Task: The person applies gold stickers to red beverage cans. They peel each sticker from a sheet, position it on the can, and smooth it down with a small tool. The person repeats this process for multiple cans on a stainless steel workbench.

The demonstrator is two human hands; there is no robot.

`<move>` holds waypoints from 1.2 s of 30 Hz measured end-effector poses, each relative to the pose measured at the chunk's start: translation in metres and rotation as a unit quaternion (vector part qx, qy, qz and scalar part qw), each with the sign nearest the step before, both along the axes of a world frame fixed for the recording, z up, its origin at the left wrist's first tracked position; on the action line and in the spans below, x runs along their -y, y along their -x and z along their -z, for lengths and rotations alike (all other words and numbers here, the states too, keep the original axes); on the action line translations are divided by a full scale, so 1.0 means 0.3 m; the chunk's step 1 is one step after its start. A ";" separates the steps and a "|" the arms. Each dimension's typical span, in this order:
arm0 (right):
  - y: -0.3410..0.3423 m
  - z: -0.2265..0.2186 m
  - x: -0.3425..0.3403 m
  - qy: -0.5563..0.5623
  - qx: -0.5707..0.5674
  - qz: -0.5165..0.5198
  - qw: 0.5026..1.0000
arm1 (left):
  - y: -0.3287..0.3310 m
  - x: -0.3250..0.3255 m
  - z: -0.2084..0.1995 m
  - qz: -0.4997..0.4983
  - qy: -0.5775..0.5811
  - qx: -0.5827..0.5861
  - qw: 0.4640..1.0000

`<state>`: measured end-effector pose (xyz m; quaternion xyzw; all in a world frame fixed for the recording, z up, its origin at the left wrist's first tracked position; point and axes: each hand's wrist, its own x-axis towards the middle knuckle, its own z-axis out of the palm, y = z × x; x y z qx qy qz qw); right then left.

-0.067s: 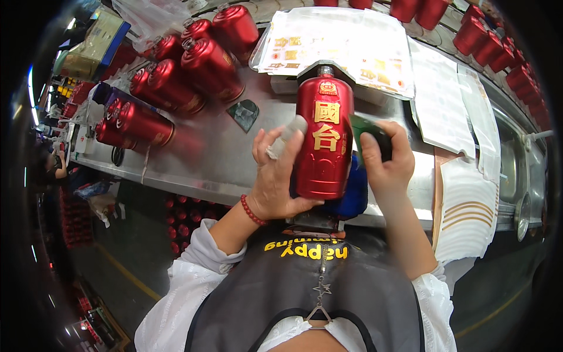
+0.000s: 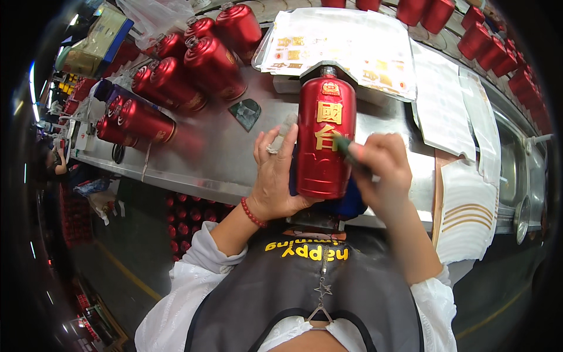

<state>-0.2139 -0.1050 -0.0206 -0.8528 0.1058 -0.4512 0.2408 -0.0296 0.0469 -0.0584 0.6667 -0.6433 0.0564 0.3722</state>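
A red metallic bottle with raised gold characters lies face up in front of me, its neck pointing away in a dark notched holder. Blue material shows beneath it. My left hand, with a pale cover on one finger, grips the bottle's left side and base. In my right hand, blurred by motion, is a small dark green scraper. Its tip touches the lower gold character, or nearly so. A similar dark green flat piece lies on the metal table to the left.
Several red bottles lie or stand at the back left of the table. Beyond the holder are white sheets with gold characters. More sheets with gold curved strips hang over the right edge. Red bottles line a conveyor behind.
My right hand has brought the scraper left, from beside the bottle onto its lower character, and turned it. The left hand stays on the bottle, its covered finger slightly shifted.
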 end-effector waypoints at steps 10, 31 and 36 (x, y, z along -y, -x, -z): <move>-0.100 -0.214 0.069 0.177 -0.122 -0.161 0.963 | 0.031 -0.013 -0.071 -0.010 -0.049 0.012 0.999; 0.405 0.009 0.599 -0.004 -0.184 0.202 0.962 | -0.043 0.181 -0.226 0.263 -0.012 0.121 0.957; 0.420 0.167 1.195 0.164 -0.268 0.329 0.891 | -0.040 0.115 -0.134 0.189 0.041 0.030 0.981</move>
